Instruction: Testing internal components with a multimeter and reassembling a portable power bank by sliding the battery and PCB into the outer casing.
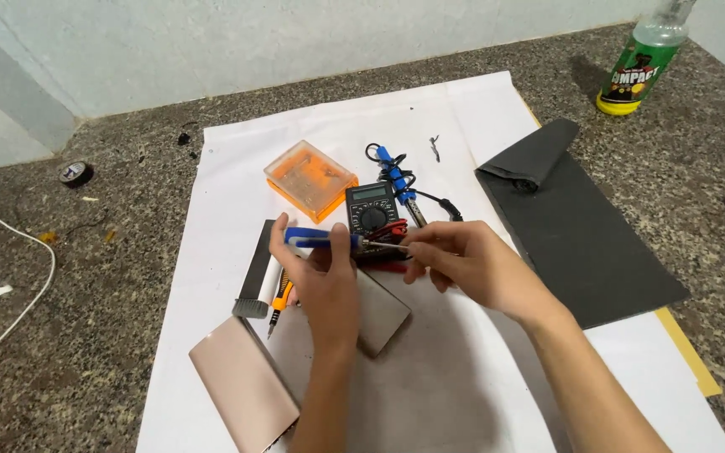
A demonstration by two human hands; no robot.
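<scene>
We hold the light, hard blue screwdriver [322, 239] by its handle in our left hand [322, 281], while our right hand [455, 264] pinches its thin metal tip.

Two hands: left [322, 281], right [463, 264]. Two screwdrivers: blue [320, 239], orange [279, 304]. One multimeter [371, 207]. One orange case [310, 179]. One soldering iron [398, 180]. One brush [255, 273]. One bottle [644, 59]. One tape roll [75, 173]. One black mat [576, 226]. Two metal housings: pink [241, 386], grey [382, 315].
</scene>
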